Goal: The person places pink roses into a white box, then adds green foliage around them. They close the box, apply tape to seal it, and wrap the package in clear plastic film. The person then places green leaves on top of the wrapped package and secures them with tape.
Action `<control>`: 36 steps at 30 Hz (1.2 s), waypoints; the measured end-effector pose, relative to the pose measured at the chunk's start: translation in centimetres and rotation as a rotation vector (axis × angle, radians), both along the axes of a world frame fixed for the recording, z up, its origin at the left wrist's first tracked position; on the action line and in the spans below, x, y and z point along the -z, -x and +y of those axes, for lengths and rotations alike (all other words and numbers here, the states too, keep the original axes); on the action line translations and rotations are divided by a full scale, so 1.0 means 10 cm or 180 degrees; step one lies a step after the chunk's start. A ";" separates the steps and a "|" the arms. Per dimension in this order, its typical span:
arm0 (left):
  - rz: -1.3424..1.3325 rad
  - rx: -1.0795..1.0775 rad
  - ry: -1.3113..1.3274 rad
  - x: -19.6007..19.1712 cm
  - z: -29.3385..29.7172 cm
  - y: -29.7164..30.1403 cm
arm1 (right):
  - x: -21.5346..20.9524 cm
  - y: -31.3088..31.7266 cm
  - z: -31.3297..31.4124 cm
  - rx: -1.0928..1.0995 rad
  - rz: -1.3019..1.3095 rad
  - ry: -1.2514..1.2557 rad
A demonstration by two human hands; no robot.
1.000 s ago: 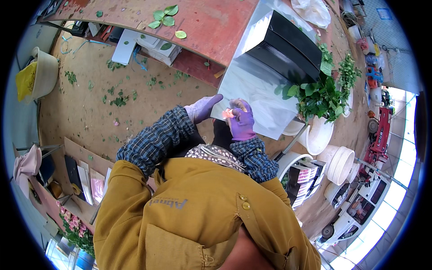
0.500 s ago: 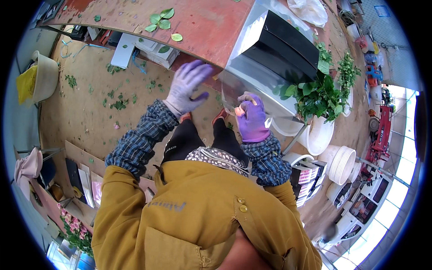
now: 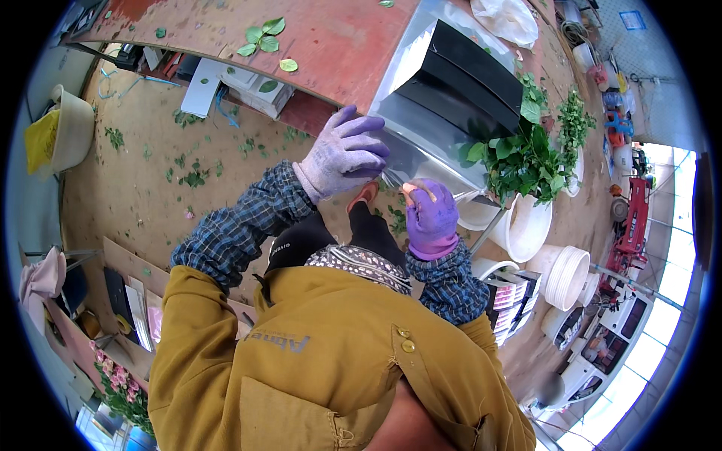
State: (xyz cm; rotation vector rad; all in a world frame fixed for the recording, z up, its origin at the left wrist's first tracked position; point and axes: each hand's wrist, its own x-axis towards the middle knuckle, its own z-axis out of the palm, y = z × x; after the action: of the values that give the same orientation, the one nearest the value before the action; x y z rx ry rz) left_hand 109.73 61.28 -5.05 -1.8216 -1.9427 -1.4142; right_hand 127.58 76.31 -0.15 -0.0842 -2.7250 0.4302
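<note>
My left hand (image 3: pixel 344 152), in a pale purple glove, is open beside the table's corner, its fingers stretched over the near edge of a clear plastic film (image 3: pixel 421 154). My right hand (image 3: pixel 432 216), in a darker purple glove, is closed with its fingertips at the film's near edge, pinching it. On the film lies a bundle in black wrapping (image 3: pixel 470 83) with a white inner side. Green leafy stems (image 3: pixel 530 161) stick out of its right end. What the wrapping encloses is hidden.
Loose leaves (image 3: pixel 265 34) lie on the red tabletop (image 3: pixel 331 45). White buckets (image 3: pixel 526 229) stand below the stems at right. Cut leaves litter the floor (image 3: pixel 143 188). A pale bin (image 3: pixel 75 128) stands at left, pink flowers (image 3: pixel 120 376) at lower left.
My left hand has moved right to the film's edge. My right hand has lowered slightly and shifted right, and the raised film edge has come down with it.
</note>
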 end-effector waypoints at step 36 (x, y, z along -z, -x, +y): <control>-0.3445 -0.1694 0.2241 1.45 -0.21 -0.35 | -1.00 1.19 1.53 0.0165 -0.1469 0.2700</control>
State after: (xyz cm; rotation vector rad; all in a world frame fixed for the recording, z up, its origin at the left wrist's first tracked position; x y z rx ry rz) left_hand 113.21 59.14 -19.56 -0.3776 -3.3989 -1.7958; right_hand 115.69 91.66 9.90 -0.5277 -2.7273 1.6921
